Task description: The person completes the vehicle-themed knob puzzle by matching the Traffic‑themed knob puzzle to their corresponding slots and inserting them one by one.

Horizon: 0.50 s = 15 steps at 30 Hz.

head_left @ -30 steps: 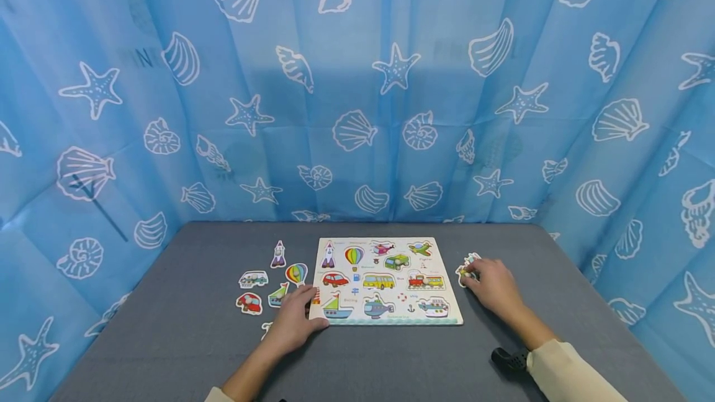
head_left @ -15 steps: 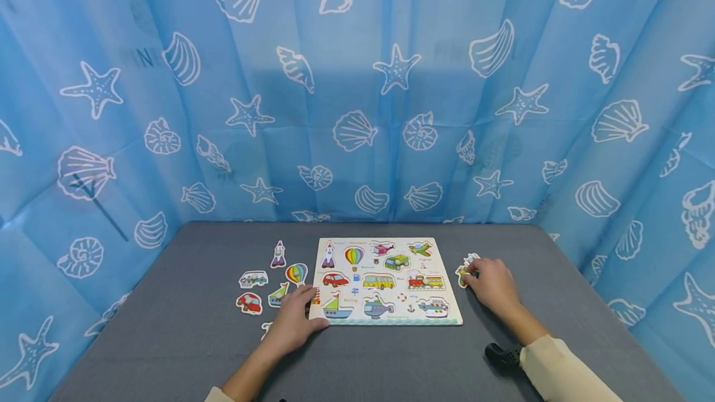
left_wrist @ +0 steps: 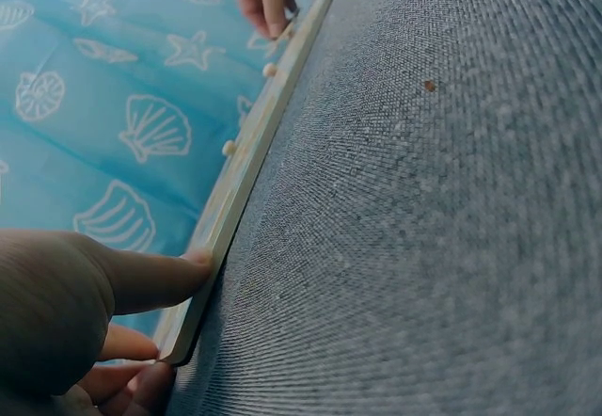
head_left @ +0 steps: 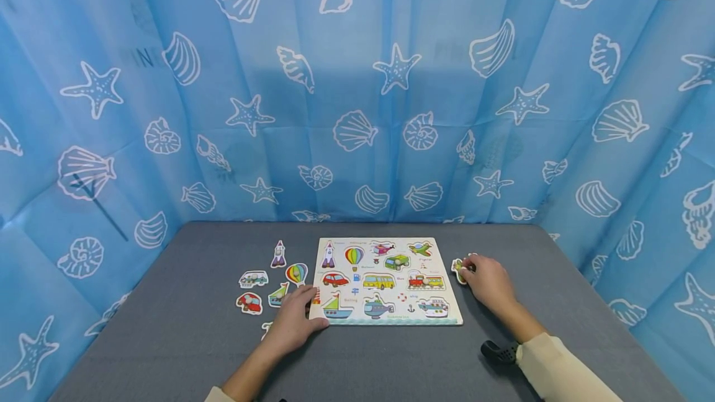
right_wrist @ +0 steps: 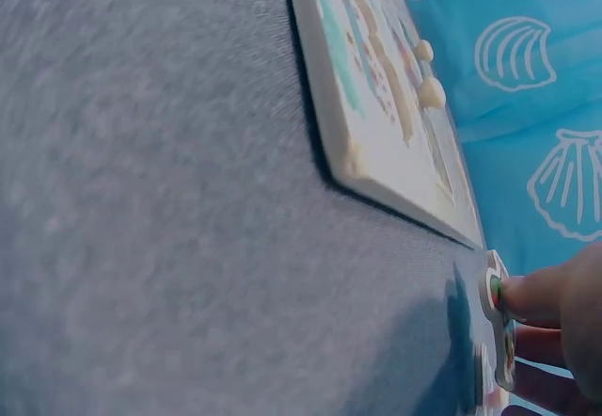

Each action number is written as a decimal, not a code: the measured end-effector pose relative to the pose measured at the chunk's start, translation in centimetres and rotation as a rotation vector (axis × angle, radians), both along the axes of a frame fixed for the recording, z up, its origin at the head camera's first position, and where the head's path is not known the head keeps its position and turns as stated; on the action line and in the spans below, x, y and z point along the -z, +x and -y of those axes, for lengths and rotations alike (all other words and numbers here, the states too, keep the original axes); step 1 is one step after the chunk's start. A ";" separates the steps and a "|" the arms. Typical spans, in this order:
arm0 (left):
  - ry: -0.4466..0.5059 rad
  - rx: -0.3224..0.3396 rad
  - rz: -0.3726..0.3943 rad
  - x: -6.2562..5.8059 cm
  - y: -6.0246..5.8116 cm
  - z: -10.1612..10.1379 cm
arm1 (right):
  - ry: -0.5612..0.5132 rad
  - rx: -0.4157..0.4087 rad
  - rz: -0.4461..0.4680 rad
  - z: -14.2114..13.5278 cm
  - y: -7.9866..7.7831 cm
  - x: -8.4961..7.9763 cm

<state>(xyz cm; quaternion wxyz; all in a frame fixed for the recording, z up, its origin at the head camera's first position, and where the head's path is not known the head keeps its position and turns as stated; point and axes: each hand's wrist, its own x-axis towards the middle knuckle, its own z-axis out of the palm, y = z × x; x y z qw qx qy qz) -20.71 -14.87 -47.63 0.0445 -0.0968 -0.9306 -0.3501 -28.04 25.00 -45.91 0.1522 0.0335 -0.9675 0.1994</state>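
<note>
A wooden puzzle board (head_left: 404,312) printed with vehicles lies mid-table. My left hand (head_left: 292,321) holds its near left corner, thumb (left_wrist: 155,280) on the front edge and fingers by the left side. Right of the board, my right hand (head_left: 491,284) pinches a small puzzle piece (head_left: 457,271) with yellow and green on it; its picture is too small to tell. In the right wrist view this piece (right_wrist: 495,294) stands tilted above the table, apart from the board. Another piece (right_wrist: 483,383) shows below it, mostly hidden by the hand.
Loose puzzle pieces lie left of the board: a rocket (head_left: 278,254), a balloon (head_left: 296,273), a white van-like piece (head_left: 254,279), a red car (head_left: 249,303) and a sailboat (head_left: 277,295). One piece (head_left: 265,327) is partly hidden by my left hand. A blue shell-patterned curtain (head_left: 357,92) hangs behind.
My right hand has shifted slightly left, and the pinched puzzle piece has come up and turned, nearer the board's right edge. My left hand and the board have stayed put.
</note>
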 end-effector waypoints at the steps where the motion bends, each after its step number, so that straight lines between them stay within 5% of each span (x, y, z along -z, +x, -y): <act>1: 0.000 -0.002 0.001 0.0 0.0 0.0 | -0.002 -0.004 -0.005 0.1 -0.1 0.0; 15: 0.000 0.008 -0.016 0.0 0.0 0.1 | -0.045 -0.075 -0.099 1.6 -1.8 -0.2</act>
